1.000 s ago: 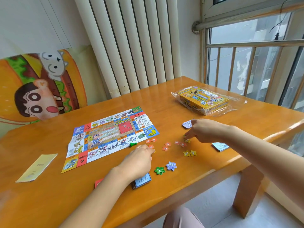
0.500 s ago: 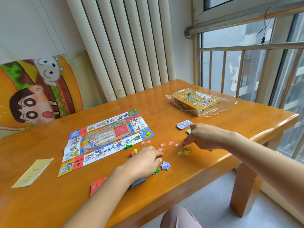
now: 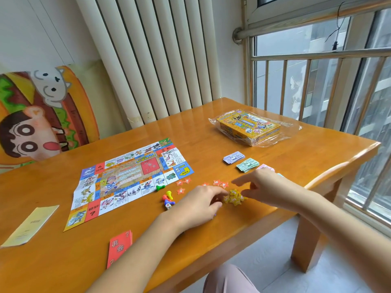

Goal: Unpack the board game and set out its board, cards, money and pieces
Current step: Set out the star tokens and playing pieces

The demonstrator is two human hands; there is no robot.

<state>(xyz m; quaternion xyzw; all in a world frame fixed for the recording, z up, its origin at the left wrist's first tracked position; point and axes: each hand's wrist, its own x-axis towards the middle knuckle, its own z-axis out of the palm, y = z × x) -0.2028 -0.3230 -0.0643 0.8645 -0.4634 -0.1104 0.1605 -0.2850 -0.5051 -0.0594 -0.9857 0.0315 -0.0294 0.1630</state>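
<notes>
Head view, sorting the pieces. The board (image 3: 133, 182) lies unfolded on the table (image 3: 211, 144), with the box (image 3: 249, 127) in its wrapper well apart at the far right. The money (image 3: 241, 161) sits in separate stacks just beyond my right hand (image 3: 266, 187), and one pink stack is partly hidden behind it. The cards (image 3: 119, 248) lie near the front edge and a leaflet (image 3: 29, 226) at far left. The pawns (image 3: 167, 197) and a die (image 3: 168, 206) cluster beside the board's near right corner. Red stars (image 3: 220, 183) are scattered loosely, while the yellow stars (image 3: 233, 197) form a heap between my hands. My left hand (image 3: 196, 205) has relaxed, lightly bent fingers, with the tips against the heap's left side. My right hand is spread, index straight and thumb at the heap; I cannot tell whether it pinches a star. I judge the step in hand to be gathering the stars by colour. The next move calls for sweeping the red stars together without disturbing the yellow heap or the pawns.
</notes>
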